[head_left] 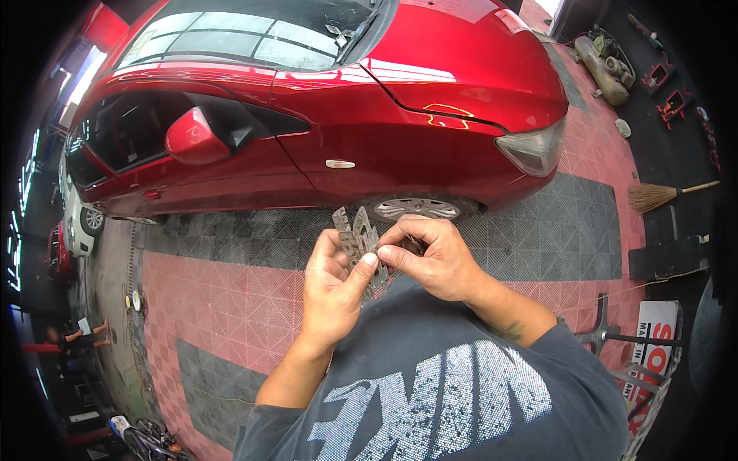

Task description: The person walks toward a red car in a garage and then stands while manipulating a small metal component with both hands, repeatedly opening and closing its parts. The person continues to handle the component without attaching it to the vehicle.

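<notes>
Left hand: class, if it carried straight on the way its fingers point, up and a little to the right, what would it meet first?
The left hand already touches the grey metal pieces both hands hold. Past them, probably the red car, near its front wheel, though depth is unclear.

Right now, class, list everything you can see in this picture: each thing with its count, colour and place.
car: one, red, across the top
front wheel: one, silver rim, under the car
floor tiles: red and grey, below the car
broom: one, straw, right side
white car: one, far left
metal pieces: a small grey bunch, centre, held in both hands
left hand: one, gripping the pieces
right hand: one, pinching the pieces
</notes>
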`<state>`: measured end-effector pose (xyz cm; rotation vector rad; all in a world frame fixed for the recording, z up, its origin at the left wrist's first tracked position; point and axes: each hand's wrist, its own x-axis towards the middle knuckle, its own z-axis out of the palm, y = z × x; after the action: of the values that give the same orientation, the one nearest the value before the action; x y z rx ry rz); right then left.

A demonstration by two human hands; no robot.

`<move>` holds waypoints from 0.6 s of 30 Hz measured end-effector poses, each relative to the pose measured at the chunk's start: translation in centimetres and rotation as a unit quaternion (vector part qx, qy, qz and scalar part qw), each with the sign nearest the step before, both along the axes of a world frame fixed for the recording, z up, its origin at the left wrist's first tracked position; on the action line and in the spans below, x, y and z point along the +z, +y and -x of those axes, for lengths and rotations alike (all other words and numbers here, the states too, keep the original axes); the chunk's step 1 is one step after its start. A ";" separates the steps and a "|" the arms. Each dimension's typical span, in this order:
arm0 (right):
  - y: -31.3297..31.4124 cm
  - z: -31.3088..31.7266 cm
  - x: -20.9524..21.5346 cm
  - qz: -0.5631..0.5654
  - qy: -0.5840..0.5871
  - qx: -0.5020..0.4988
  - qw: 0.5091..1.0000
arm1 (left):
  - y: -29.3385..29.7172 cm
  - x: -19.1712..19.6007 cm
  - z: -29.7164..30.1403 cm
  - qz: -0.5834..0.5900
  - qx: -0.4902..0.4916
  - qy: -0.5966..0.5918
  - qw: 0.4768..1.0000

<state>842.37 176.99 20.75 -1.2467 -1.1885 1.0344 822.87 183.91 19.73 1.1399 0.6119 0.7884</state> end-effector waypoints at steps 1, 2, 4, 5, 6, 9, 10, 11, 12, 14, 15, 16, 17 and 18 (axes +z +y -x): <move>0.0 0.1 -0.6 -0.014 0.001 -0.014 1.000 | 0.0 0.0 0.0 0.000 -0.007 0.013 1.000; 0.0 0.1 -1.0 -0.008 0.026 -0.018 0.999 | 0.0 0.1 -0.1 0.000 -0.015 0.027 1.000; 0.2 0.2 -1.3 0.005 0.076 -0.025 0.997 | 0.0 0.3 -0.2 0.017 -0.029 0.038 0.999; 0.0 0.1 -1.1 0.014 0.032 -0.034 0.999 | -0.1 0.5 -0.3 0.034 -0.036 0.037 0.998; -0.1 0.0 -0.1 0.023 -0.013 -0.040 0.999 | -0.2 0.7 -0.2 0.051 -0.041 0.035 0.997; 0.6 -0.1 0.0 -0.046 -0.133 -0.082 0.987 | -0.6 0.7 -0.5 -0.008 -0.032 0.051 0.998; 0.9 -0.1 -0.4 -0.084 -0.170 -0.101 0.977 | -0.6 0.7 -0.4 -0.010 -0.036 0.067 0.997; 1.2 -0.4 -1.0 -0.108 -0.185 -0.106 0.971 | -0.6 0.6 -0.4 -0.012 -0.040 0.082 0.996; 1.4 -0.7 -1.5 -0.132 -0.199 -0.111 0.965 | -0.6 0.6 -0.3 -0.014 -0.043 0.097 0.994; 1.8 -0.9 -2.3 -0.177 -0.249 -0.130 0.943 | -0.2 0.6 -0.2 -0.038 -0.053 0.118 0.991; 1.9 -0.9 -2.6 -0.198 -0.286 -0.144 0.927 | -0.2 0.6 -0.1 -0.049 -0.058 0.127 0.989; 2.1 -1.0 -2.7 -0.219 -0.321 -0.157 0.908 | -0.3 0.6 -0.2 -0.031 -0.058 0.125 0.990; 2.3 -1.3 -2.7 -0.188 -0.292 -0.190 0.918 | -0.5 0.7 -0.3 -0.013 -0.058 0.123 0.991; 2.5 -1.7 -2.4 -0.157 -0.262 -0.223 0.926 | -0.6 0.7 -0.3 0.005 -0.057 0.120 0.991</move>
<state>844.08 179.51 18.31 -1.4849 -1.3151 0.1598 823.16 183.26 20.47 1.2602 0.7426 0.5526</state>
